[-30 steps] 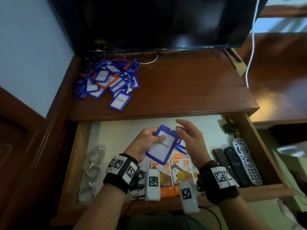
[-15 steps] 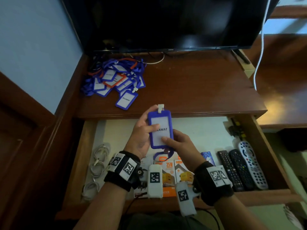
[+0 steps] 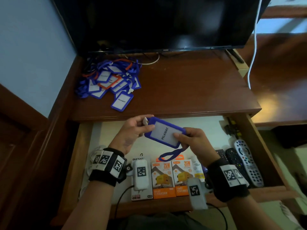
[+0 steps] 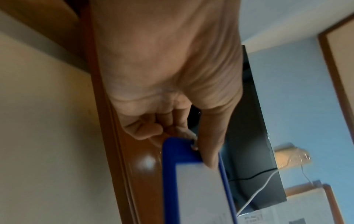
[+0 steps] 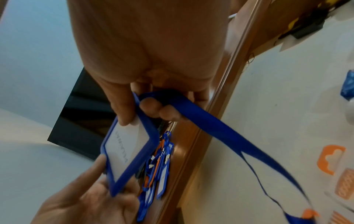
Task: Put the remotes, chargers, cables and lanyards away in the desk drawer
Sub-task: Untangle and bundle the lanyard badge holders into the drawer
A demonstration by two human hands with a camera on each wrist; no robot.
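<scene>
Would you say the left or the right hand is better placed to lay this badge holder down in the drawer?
Right, probably. The right hand grips the badge holder and its strap over bare drawer floor; the left hand only pinches the clip end.

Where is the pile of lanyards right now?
Head view: the lanyard pile lies on the desk top's back-left corner, below the TV.

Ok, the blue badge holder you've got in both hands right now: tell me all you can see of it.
The badge holder is a blue frame, plastic by its look, around a white card printed PELAWAT. It is held tilted above the open drawer. The left hand pinches the end with the whitish clip, and the right hand grips the opposite end. A blue strap runs under the right fingers and loops down over the charger boxes.
</scene>
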